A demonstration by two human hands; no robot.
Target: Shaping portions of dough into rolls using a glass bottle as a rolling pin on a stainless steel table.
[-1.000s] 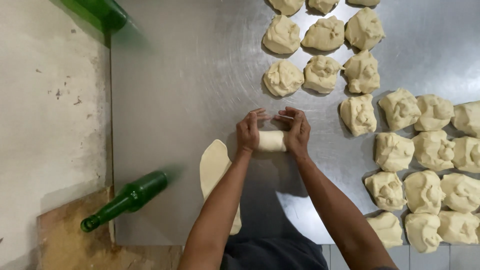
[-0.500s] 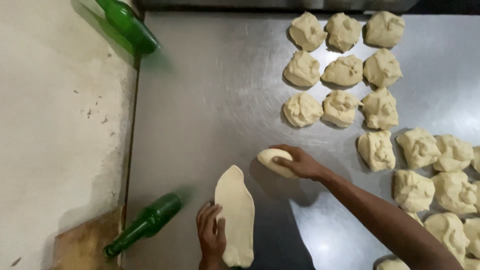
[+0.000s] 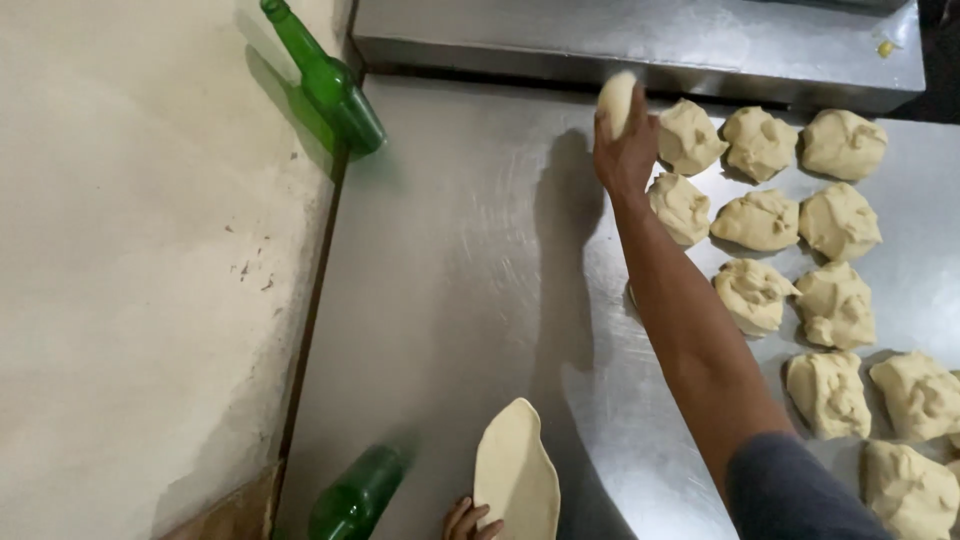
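Dough roll upright, long axis vertical

Smooth pale dough roll held aloft at far edge; flattened oval dough sheet near edge.

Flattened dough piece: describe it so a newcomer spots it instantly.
On the steel table, look at the near edge, right of the lying green bottle. There the left hand touches the flattened dough piece: a thin, smooth oval, unlike the lumpy dough balls on the right.
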